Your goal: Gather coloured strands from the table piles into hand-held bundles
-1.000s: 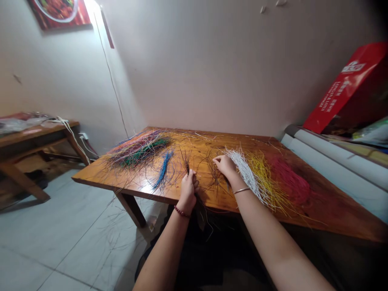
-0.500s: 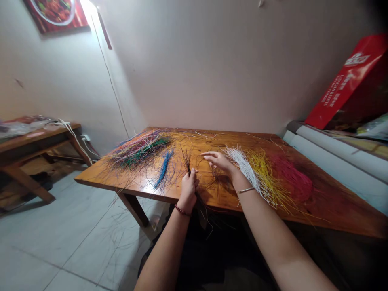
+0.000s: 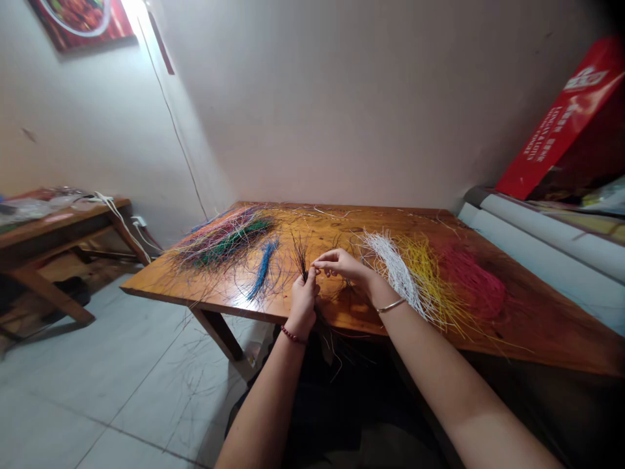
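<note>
My left hand (image 3: pixel 303 301) is closed around a bundle of thin black wires (image 3: pixel 301 251) above the table's front edge. The upper ends fan out over the fist, and other ends trail below it. Beside it, my right hand (image 3: pixel 339 264) has thumb and forefinger pinched together next to the left thumb. Whatever lies in that pinch is too fine to make out. A few loose dark strands (image 3: pixel 346 286) lie on the table under the right hand. Left of the bundle rests a small bunch of blue wires (image 3: pixel 263 270).
On the wooden table (image 3: pixel 293 212), white wires (image 3: pixel 395 267), yellow wires (image 3: pixel 424 273) and red wires (image 3: pixel 476 283) lie to the right. A tangled multicoloured pile (image 3: pixel 224 241) covers the left end. Large white rolls (image 3: pixel 551 241) and a red box (image 3: pixel 561 124) stand at right.
My right hand has moved left and slightly down, from beside the bundle to the left thumb, its fingers closing into a pinch. The left hand keeps its hold on the black wires.
</note>
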`<state>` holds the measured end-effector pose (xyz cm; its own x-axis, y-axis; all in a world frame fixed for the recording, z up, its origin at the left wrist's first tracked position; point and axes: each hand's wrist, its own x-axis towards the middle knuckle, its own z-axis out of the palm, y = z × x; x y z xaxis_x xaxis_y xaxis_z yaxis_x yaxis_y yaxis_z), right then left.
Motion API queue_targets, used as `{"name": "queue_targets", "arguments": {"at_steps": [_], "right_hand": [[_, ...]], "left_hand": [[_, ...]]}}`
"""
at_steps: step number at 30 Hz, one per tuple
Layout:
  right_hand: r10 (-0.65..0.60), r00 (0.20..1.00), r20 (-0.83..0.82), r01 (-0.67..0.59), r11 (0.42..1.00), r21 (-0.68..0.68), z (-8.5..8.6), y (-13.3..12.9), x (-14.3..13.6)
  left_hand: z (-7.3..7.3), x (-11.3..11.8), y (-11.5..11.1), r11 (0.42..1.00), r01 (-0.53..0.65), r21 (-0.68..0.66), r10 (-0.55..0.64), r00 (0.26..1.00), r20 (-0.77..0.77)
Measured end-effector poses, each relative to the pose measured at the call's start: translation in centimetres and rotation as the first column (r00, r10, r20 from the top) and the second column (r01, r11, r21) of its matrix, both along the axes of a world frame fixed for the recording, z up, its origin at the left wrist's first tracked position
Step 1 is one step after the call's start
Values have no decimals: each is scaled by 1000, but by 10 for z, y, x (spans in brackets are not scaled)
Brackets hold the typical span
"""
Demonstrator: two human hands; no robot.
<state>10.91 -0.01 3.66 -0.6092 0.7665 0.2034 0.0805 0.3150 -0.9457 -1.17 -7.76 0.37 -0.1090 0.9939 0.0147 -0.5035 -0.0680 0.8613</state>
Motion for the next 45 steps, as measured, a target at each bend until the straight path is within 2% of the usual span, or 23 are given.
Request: {"name": "queue_targets", "arguments": {"at_steps": [3,8,10,19,22,27,32,35,38,41,43,45], "right_hand": [[4,1000,-9,-4,1000,-13,1,-1,2],[-27,990,-136,1,981,-192,2,-2,6],[-66,982,-175,27,977,-213,2,-1,7],[-4,996,-93,0,999,-43,-1,0,3],[-28,992,-123,20,998,-64,-2,2,3],[-146,964,-222,113,981,-156,-2,5,4],[-189,948,-256,137,969,-208,1,3,6],[-153,960,-233,115,979,-169,3,-1,5],[-19,995,-98,9,994,-105,3,-5,3],[83,997,-1,-83,994,-67,2,-6,2],[63,998,-16,-63,997,-39,1,-4,1],[-23,996,-83,20,999,-32,0,0,2]], "left_hand": [[0,0,0,1000,-3,-15,3,1000,4],[2,1,-1,1000,-6,-29,6,1000,7],[2,1,-2,999,8,-44,-8,1000,0],[0,-1,-3,995,98,-1,-98,992,-83],[0,-1,-3,994,107,2,-106,991,-85],[0,-1,-3,994,110,-13,-111,993,-49],[2,-1,-3,994,105,-24,-106,994,-21],[3,-1,-4,993,118,-28,-118,993,-2],[3,-1,-5,992,121,-29,-121,993,5],[3,-2,-5,991,131,-12,-131,991,11],[4,-2,-5,990,137,-8,-137,990,15],[4,-2,-5,990,138,-18,-138,990,12]]}}
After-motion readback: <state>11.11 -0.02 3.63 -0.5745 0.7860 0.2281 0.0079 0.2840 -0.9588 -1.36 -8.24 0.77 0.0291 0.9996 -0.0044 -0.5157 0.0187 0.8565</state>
